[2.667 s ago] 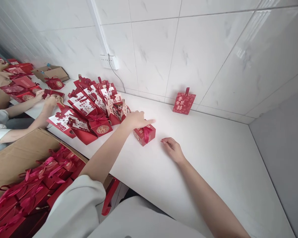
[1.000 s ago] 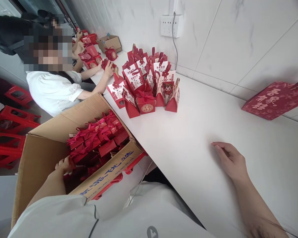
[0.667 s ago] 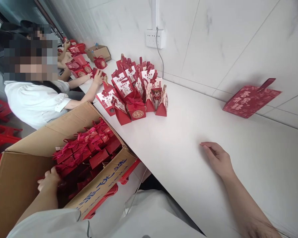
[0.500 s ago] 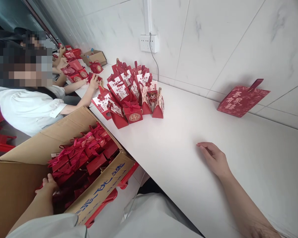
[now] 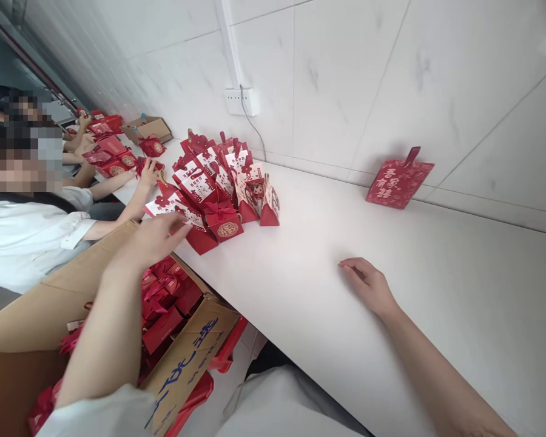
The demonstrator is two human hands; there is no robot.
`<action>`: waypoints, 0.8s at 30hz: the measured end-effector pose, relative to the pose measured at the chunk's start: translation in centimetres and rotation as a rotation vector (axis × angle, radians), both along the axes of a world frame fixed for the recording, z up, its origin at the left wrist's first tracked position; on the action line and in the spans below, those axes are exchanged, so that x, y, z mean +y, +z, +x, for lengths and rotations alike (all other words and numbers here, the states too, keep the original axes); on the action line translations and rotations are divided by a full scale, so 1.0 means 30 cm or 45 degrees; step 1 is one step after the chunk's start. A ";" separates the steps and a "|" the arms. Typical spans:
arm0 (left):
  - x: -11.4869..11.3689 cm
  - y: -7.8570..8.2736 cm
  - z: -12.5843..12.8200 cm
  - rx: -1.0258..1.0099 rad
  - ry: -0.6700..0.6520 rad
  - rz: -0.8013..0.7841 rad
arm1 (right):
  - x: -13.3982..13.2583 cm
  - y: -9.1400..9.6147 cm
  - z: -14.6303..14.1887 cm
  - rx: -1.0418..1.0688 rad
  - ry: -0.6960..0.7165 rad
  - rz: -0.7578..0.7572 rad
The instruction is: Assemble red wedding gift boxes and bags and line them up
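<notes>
My left hand (image 5: 157,241) reaches over the cardboard box, its fingers apart and slightly blurred, beside the front of a cluster of gift boxes on the table. Nothing shows in its grasp. Closest to its fingertips is a red gift box with a white printed front (image 5: 188,209); whether they touch is unclear. A small red box with a bow and gold emblem (image 5: 227,226) stands just right of it. Resting on the white table (image 5: 300,291), my right hand (image 5: 367,285) has its fingers curled together, with nothing visible in them.
An open cardboard box (image 5: 195,352) stands left of the table, holding many red boxes with ribbons (image 5: 168,321). One flat-faced red gift box (image 5: 398,184) leans by the wall. Co-workers sit at left, one in a white sleeve (image 5: 75,227). A socket (image 5: 241,102) is on the wall.
My left hand has risen out of the cardboard box and moved up and right to the gift boxes on the table. My right hand keeps its pose. The view has shifted slightly.
</notes>
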State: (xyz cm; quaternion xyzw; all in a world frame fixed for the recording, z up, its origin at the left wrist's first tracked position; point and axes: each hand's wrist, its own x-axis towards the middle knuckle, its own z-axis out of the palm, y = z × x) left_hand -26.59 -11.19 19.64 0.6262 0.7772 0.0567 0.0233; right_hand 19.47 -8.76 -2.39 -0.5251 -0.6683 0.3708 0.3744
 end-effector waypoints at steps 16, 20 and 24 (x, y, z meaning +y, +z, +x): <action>0.257 -0.182 0.170 -0.106 -0.451 -0.550 | 0.016 0.013 -0.008 0.016 0.063 0.027; 0.103 -0.179 0.323 -0.237 -1.004 -0.638 | 0.020 0.015 -0.011 0.022 0.070 0.032; 0.054 -0.189 0.535 -0.236 -1.263 -0.499 | 0.026 0.015 -0.012 0.070 0.026 0.056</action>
